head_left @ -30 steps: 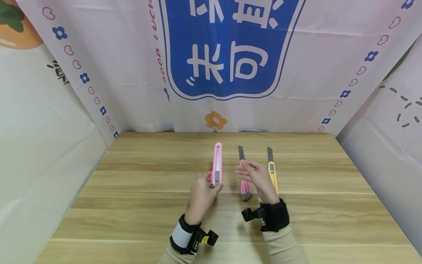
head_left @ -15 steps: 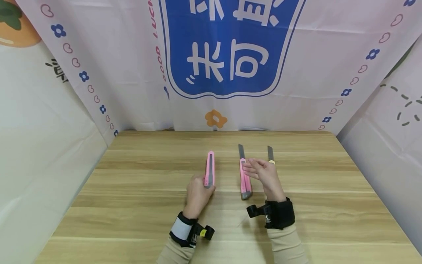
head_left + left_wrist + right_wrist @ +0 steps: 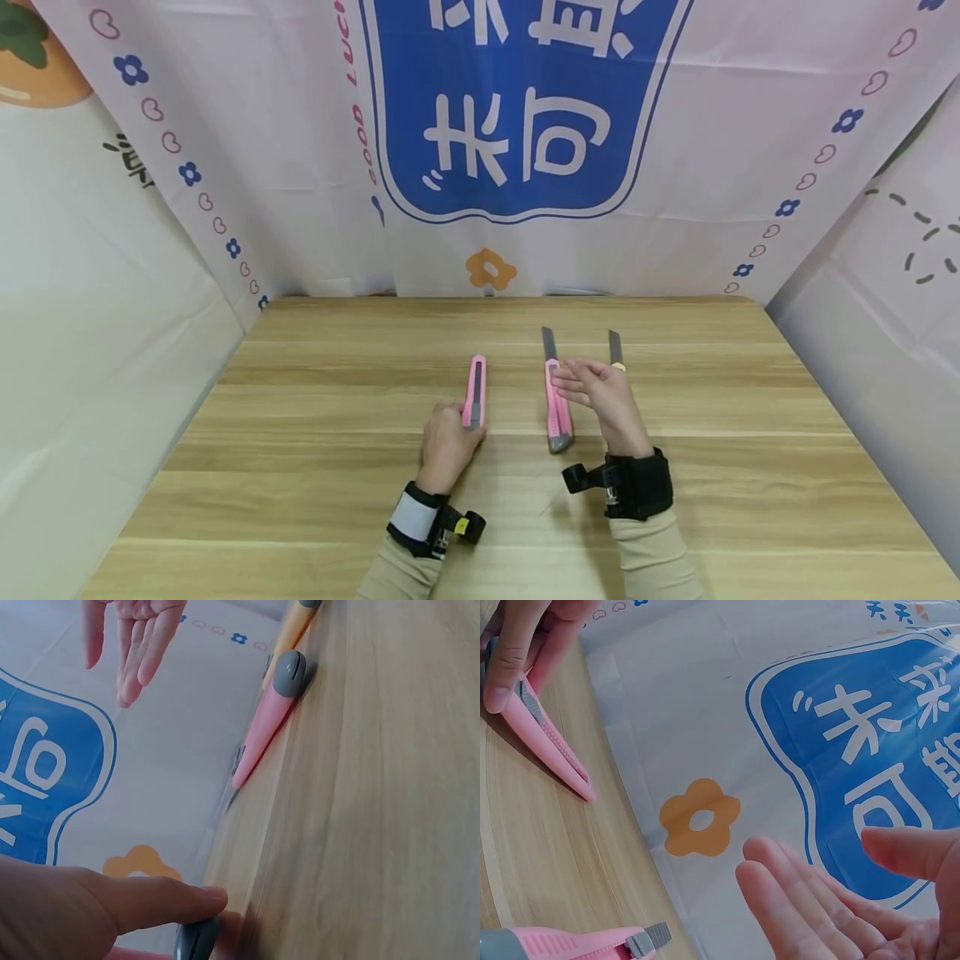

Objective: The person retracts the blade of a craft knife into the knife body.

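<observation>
Left hand [image 3: 448, 447] pinches left cutter [image 3: 475, 396], likely placing it short of table [image 3: 315, 417] far edge, needs release next; right hand [image 3: 606, 400] empty, fingers straight.

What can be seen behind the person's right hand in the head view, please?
Behind the right hand is the yellow cutter: its blade and a sliver of handle show; the rest is covered. The hand also overlaps the middle pink cutter, hiding part of its handle.

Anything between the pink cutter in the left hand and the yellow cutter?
Yes: the other pink cutter lies between them, in the head view; the right hand partly hides the yellow cutter.
</observation>
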Action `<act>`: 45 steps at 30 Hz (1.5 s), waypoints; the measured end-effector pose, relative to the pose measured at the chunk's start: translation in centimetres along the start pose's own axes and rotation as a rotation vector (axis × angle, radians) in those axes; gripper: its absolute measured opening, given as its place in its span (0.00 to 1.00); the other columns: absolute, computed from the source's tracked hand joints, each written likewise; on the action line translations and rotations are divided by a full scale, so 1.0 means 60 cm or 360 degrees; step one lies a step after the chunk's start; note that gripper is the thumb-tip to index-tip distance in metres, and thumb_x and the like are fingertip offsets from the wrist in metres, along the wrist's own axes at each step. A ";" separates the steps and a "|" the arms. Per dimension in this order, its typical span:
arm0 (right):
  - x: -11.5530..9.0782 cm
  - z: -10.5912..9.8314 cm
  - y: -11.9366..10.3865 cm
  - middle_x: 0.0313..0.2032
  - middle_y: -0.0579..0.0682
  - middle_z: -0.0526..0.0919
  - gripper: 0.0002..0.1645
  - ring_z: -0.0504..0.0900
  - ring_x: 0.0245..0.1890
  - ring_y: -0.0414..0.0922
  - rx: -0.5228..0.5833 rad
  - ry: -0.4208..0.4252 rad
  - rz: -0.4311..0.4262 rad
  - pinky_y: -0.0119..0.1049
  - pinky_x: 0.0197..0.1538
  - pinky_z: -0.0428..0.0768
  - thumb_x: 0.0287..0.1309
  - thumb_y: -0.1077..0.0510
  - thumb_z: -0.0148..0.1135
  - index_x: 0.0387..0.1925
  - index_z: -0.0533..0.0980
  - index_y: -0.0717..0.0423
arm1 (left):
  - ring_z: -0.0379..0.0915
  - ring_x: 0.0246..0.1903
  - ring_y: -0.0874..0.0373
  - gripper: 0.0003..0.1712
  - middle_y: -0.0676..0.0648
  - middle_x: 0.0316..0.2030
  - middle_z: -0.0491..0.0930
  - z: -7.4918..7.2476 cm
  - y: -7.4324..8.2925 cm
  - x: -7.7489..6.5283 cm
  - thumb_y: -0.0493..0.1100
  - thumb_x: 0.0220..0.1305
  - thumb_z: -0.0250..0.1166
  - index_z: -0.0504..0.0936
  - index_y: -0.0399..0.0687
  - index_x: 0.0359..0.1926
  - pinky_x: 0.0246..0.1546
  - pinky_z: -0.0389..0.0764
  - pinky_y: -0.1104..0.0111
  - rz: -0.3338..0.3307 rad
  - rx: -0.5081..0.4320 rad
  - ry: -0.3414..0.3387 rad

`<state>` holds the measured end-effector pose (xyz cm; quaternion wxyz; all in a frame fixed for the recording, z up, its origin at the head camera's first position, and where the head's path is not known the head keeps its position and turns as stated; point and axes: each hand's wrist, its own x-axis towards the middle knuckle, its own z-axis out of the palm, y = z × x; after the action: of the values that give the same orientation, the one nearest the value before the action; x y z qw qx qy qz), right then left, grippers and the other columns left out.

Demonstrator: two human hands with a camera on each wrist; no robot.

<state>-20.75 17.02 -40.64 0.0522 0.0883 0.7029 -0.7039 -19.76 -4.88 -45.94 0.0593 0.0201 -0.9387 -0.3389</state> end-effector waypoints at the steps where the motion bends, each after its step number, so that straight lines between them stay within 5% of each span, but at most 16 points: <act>1: 0.000 0.000 0.000 0.42 0.50 0.88 0.25 0.88 0.39 0.38 0.0000 -0.0003 0.0002 0.33 0.50 0.85 0.70 0.52 0.52 0.59 0.71 0.66 | 0.73 0.29 0.53 0.16 0.40 0.30 0.80 0.000 0.000 0.000 0.35 0.45 0.74 0.85 0.34 0.38 0.28 0.76 0.66 -0.0010 0.0007 -0.0009; 19: -0.002 0.001 -0.003 0.40 0.48 0.89 0.24 0.87 0.39 0.37 -0.0015 0.0008 0.0007 0.32 0.48 0.86 0.70 0.52 0.51 0.59 0.71 0.66 | 0.69 0.27 0.54 0.18 0.41 0.30 0.75 0.001 -0.003 0.003 0.39 0.44 0.76 0.84 0.34 0.36 0.24 0.69 0.68 -0.0060 0.0119 -0.0087; 25: -0.001 0.000 -0.005 0.50 0.62 0.84 0.25 0.87 0.41 0.38 -0.0073 0.0086 0.0024 0.36 0.52 0.85 0.70 0.52 0.52 0.59 0.71 0.66 | 0.69 0.27 0.54 0.18 0.41 0.30 0.76 0.001 -0.002 0.004 0.38 0.43 0.77 0.84 0.33 0.37 0.25 0.69 0.69 -0.0066 0.0110 -0.0105; 28: -0.002 -0.001 -0.004 0.52 0.67 0.82 0.25 0.87 0.39 0.41 -0.0292 0.0183 0.0020 0.38 0.50 0.86 0.68 0.54 0.54 0.58 0.72 0.67 | 0.69 0.27 0.55 0.19 0.41 0.30 0.76 0.000 0.001 0.004 0.38 0.43 0.77 0.84 0.33 0.36 0.25 0.69 0.69 -0.0060 0.0107 -0.0117; 31: -0.004 -0.001 -0.001 0.48 0.68 0.83 0.26 0.87 0.39 0.49 -0.0707 0.0231 0.0020 0.36 0.41 0.86 0.64 0.53 0.59 0.56 0.74 0.69 | 0.68 0.26 0.55 0.18 0.41 0.30 0.75 -0.001 0.004 0.002 0.38 0.43 0.77 0.83 0.32 0.36 0.24 0.69 0.69 -0.0056 0.0110 -0.0121; 34: -0.005 0.005 0.005 0.45 0.66 0.84 0.28 0.83 0.35 0.52 -0.1135 0.0199 0.0052 0.31 0.30 0.77 0.60 0.49 0.63 0.52 0.76 0.69 | 0.67 0.26 0.55 0.19 0.41 0.30 0.74 -0.002 0.006 0.001 0.39 0.43 0.77 0.83 0.32 0.35 0.23 0.66 0.71 -0.0070 0.0106 -0.0133; 36: -0.004 0.010 0.010 0.33 0.61 0.84 0.25 0.78 0.26 0.47 -0.1333 0.0157 0.0106 0.29 0.24 0.68 0.57 0.46 0.65 0.39 0.79 0.68 | 0.66 0.26 0.56 0.19 0.42 0.30 0.73 -0.004 0.006 0.001 0.40 0.42 0.78 0.82 0.33 0.35 0.22 0.64 0.72 -0.0079 0.0095 -0.0155; 40: 0.000 0.021 0.026 0.13 0.44 0.64 0.31 0.61 0.14 0.39 -0.1539 0.0106 0.0189 0.28 0.19 0.56 0.52 0.41 0.68 0.11 0.66 0.55 | 0.64 0.25 0.56 0.19 0.43 0.28 0.73 -0.009 0.004 0.002 0.40 0.40 0.79 0.79 0.34 0.28 0.22 0.63 0.72 -0.0035 0.0089 -0.0191; 45: 0.008 0.031 0.047 0.12 0.41 0.59 0.34 0.60 0.14 0.39 -0.1628 0.0058 0.0233 0.29 0.18 0.55 0.50 0.38 0.68 0.08 0.59 0.48 | 0.68 0.27 0.54 0.24 0.39 0.30 0.77 -0.017 -0.006 0.003 0.43 0.39 0.79 0.80 0.29 0.31 0.26 0.73 0.67 0.0093 0.0174 -0.0095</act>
<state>-20.73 15.20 -43.51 0.1257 0.1127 0.9499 -0.2631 -19.81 -5.81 -45.34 0.0400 -0.0142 -0.9574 -0.2855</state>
